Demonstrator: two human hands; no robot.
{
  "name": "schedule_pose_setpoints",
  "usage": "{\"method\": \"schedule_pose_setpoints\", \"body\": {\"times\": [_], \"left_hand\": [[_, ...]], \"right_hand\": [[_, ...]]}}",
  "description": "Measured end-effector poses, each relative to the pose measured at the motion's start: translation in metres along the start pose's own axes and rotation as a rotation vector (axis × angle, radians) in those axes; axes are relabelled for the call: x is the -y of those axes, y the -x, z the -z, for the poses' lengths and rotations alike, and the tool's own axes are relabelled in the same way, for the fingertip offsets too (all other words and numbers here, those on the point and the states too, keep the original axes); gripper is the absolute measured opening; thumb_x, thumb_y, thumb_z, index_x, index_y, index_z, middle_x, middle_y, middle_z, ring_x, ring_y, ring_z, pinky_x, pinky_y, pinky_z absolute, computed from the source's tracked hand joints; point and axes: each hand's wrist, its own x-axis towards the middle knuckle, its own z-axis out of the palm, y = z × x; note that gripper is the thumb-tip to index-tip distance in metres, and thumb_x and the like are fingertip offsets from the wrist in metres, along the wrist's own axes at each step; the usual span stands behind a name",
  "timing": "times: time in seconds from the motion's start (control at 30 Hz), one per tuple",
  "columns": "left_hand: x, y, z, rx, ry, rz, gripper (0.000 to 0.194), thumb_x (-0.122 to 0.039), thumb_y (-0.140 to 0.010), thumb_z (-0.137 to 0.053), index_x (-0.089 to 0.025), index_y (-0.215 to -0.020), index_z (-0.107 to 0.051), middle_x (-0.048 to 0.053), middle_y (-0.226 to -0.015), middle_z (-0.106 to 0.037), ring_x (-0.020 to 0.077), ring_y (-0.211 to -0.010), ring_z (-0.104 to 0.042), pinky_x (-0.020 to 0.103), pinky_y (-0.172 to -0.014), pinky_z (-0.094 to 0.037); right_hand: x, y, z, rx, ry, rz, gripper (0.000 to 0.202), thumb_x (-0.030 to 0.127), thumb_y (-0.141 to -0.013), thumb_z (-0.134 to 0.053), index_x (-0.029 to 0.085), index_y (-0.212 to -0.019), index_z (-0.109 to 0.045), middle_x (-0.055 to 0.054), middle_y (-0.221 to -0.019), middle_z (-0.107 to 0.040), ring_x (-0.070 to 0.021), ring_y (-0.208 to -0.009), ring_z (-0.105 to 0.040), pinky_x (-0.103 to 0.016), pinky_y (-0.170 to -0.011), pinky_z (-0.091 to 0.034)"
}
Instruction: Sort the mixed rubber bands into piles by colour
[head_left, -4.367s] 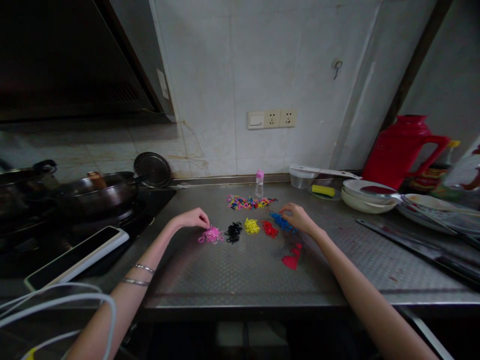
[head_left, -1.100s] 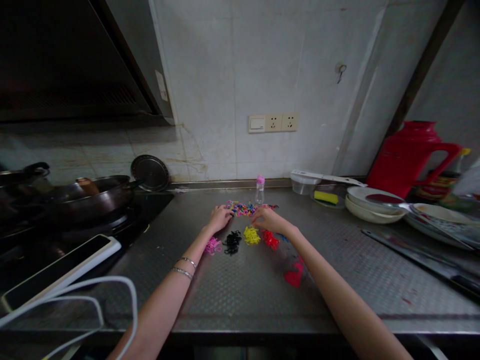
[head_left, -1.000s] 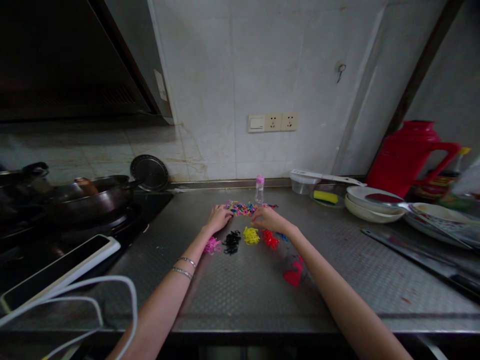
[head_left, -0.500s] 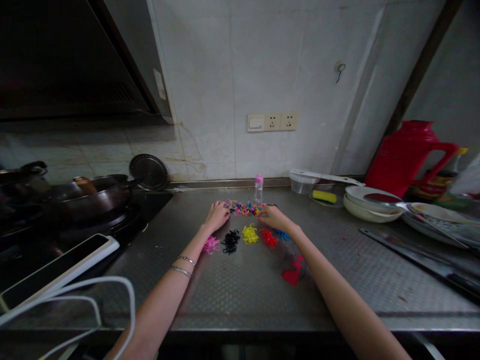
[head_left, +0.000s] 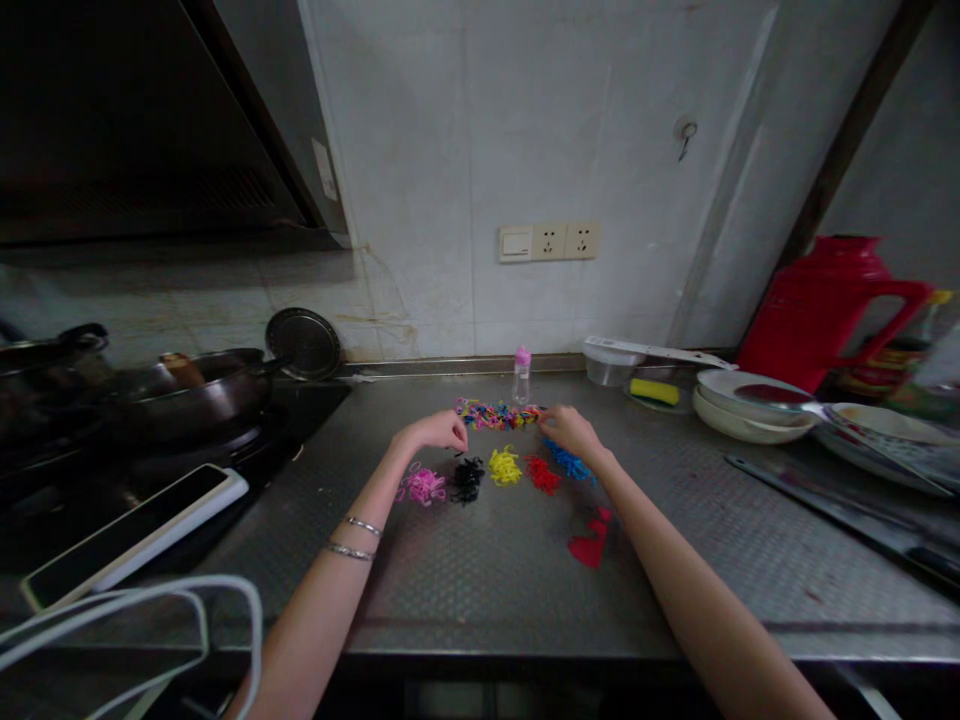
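My left hand [head_left: 442, 432] is closed in a pinch just above a pile of black rubber bands [head_left: 468, 480]; a small dark band shows below its fingertips. My right hand [head_left: 568, 432] has its fingers bent together at the right end of a strip of mixed coloured rubber bands [head_left: 495, 414]; whatever they pinch is hidden. In front lie separate piles of pink rubber bands [head_left: 426, 486], yellow rubber bands [head_left: 505, 466], red rubber bands [head_left: 542, 475] and blue rubber bands [head_left: 570, 461]. The blue pile is partly under my right hand.
A small clear bottle with a pink cap [head_left: 522, 375] stands behind the mixed strip. A red heart-shaped piece [head_left: 590, 545] lies by my right forearm. Stacked bowls [head_left: 750, 418], a long knife [head_left: 817, 515] and a red thermos [head_left: 817, 310] are right; a pan [head_left: 195, 400] is left.
My left hand has left the mixed strip and come nearer, over the black pile, its fingers now pinched. My right hand has shifted slightly right along the strip. The view has moved a little.
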Motion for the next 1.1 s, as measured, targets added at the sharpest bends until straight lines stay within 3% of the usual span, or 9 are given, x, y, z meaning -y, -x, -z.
{"method": "schedule_pose_setpoints", "body": {"times": [0.1,0.17,0.37,0.6,1.1], "left_hand": [[0.0,0.0,-0.001,0.146,0.042,0.013,0.017,-0.023,-0.061,-0.059,-0.014,-0.071,-0.07,0.0,-0.06,-0.062,0.0078,-0.05,-0.046,0.019,-0.05,-0.033],[0.001,0.001,0.001,0.157,0.069,0.019,0.018,-0.025,-0.061,-0.06,-0.014,-0.072,-0.07,0.001,-0.061,-0.063,0.0079,-0.051,-0.046,0.019,-0.05,-0.032],[0.011,0.003,0.007,0.039,0.117,0.011,0.024,-0.031,-0.064,-0.058,-0.012,-0.074,-0.069,0.002,-0.061,-0.061,0.0076,-0.051,-0.045,0.019,-0.049,-0.033],[0.028,0.001,0.007,-0.1,0.144,-0.015,0.028,-0.032,-0.067,-0.054,-0.01,-0.075,-0.068,0.003,-0.06,-0.06,0.0083,-0.05,-0.045,0.019,-0.047,-0.032],[0.052,0.008,0.012,-0.296,0.204,0.089,0.027,-0.033,-0.065,-0.054,-0.01,-0.071,-0.067,0.002,-0.057,-0.059,0.0092,-0.049,-0.045,0.021,-0.049,-0.035]], "right_hand": [[-0.003,-0.001,-0.007,-0.003,0.007,0.013,0.026,0.029,-0.078,-0.046,0.021,-0.094,-0.066,-0.008,-0.098,-0.063,-0.0194,-0.093,-0.056,-0.024,-0.076,-0.041],[-0.005,-0.002,-0.01,-0.004,0.009,0.022,0.026,0.03,-0.078,-0.047,0.022,-0.093,-0.066,-0.008,-0.099,-0.062,-0.0198,-0.094,-0.055,-0.024,-0.076,-0.04],[-0.009,-0.008,-0.013,-0.006,0.04,0.009,0.029,0.031,-0.079,-0.046,0.022,-0.101,-0.063,-0.009,-0.103,-0.058,-0.0234,-0.099,-0.049,-0.029,-0.079,-0.039],[-0.006,-0.013,-0.02,0.034,0.056,0.035,0.04,0.035,-0.081,-0.045,0.032,-0.12,-0.049,-0.009,-0.111,-0.051,-0.0248,-0.102,-0.042,-0.034,-0.082,-0.036],[0.005,-0.031,-0.015,0.107,0.179,0.057,0.026,0.026,-0.082,-0.043,0.022,-0.1,-0.062,-0.01,-0.107,-0.053,-0.0243,-0.101,-0.043,-0.032,-0.08,-0.036]]}}
